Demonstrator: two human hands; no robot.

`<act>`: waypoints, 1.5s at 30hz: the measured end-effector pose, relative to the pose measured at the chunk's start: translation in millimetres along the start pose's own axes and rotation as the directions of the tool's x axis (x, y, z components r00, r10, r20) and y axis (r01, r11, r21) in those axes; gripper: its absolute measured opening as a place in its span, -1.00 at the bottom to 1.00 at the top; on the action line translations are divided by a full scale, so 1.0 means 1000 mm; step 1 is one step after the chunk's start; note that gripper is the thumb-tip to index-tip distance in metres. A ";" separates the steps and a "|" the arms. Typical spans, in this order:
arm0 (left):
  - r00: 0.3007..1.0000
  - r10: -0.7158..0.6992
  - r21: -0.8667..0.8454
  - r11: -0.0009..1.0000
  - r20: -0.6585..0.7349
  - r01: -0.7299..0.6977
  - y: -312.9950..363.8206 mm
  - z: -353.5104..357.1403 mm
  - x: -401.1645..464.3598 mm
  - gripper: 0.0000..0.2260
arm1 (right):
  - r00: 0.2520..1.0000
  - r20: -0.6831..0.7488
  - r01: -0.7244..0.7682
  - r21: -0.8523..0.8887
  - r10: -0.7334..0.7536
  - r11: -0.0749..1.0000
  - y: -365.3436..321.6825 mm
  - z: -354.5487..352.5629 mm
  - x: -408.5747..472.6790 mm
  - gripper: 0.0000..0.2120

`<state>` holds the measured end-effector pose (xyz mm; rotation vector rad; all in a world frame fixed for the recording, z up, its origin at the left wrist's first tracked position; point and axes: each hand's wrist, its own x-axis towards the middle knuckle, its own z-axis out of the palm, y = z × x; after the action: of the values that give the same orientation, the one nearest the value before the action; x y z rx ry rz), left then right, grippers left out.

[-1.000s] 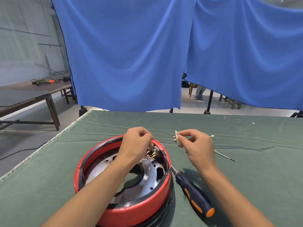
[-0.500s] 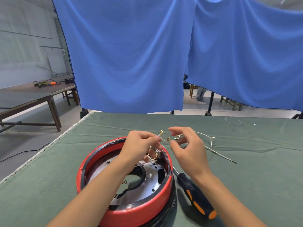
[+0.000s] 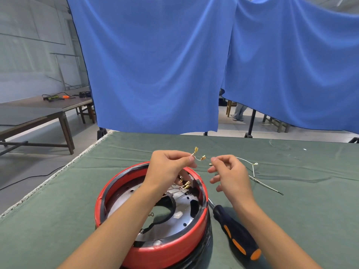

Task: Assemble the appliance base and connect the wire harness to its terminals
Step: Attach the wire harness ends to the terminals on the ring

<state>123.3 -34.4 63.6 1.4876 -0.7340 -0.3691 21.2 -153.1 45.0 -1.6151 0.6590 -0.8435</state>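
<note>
The round red appliance base lies upside down on the green cloth, its metal plate and brass terminals showing inside the far rim. My left hand is above that rim and pinches a short white wire with two brass connectors. Just to the right, my right hand pinches the end of the white wire harness, which trails off to the right over the cloth.
A screwdriver with a dark blue and orange handle lies right of the base. The table is covered in green cloth, its left edge near. Blue curtains hang behind; a wooden table stands far left.
My left hand has risen from the terminals inside the base and taken hold of a short wire with brass connectors. My right hand moved left toward it, lifting the harness.
</note>
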 end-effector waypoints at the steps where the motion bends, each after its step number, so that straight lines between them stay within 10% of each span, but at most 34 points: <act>1: 0.998 0.054 0.054 0.997 -0.032 -0.052 -0.001 0.000 0.001 -0.89 | 1.000 0.014 0.010 0.009 -0.011 1.000 -0.003 -0.001 -0.001 -0.86; 10: 0.860 0.502 0.589 0.668 0.093 -0.454 -0.009 0.004 -0.007 -0.92 | 0.984 0.177 -0.017 0.079 0.003 0.997 -0.018 0.008 -0.014 -0.82; 17: 0.961 0.273 0.631 0.739 0.042 -0.237 -0.009 0.006 -0.005 -0.77 | 0.981 0.181 -0.101 0.140 0.075 0.985 -0.014 0.005 -0.012 -0.91; 22: 0.996 0.088 0.260 0.962 0.008 -0.087 -0.005 0.005 -0.002 -0.89 | 0.973 0.218 -0.080 0.022 0.073 0.997 -0.010 0.004 -0.010 -0.87; 29: 0.994 -0.089 0.014 0.996 0.065 0.089 -0.001 -0.001 0.006 -0.92 | 0.953 0.303 -0.011 0.014 0.007 1.000 -0.011 0.006 -0.013 -0.82; 39: 0.887 -0.355 0.037 0.932 0.294 0.360 0.001 -0.025 -0.001 -0.90 | 0.967 0.233 0.125 -0.096 -0.099 0.988 -0.002 0.014 -0.012 -0.85; 45: 0.943 -0.333 0.258 0.914 0.029 0.315 0.001 -0.025 0.003 -0.87 | 0.978 0.160 0.159 -0.174 -0.131 0.972 0.005 0.015 -0.011 -0.90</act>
<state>141.0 -17.1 66.8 1.8514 -0.6046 -0.6023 26.7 -136.7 36.4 -1.8939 0.5317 -0.7769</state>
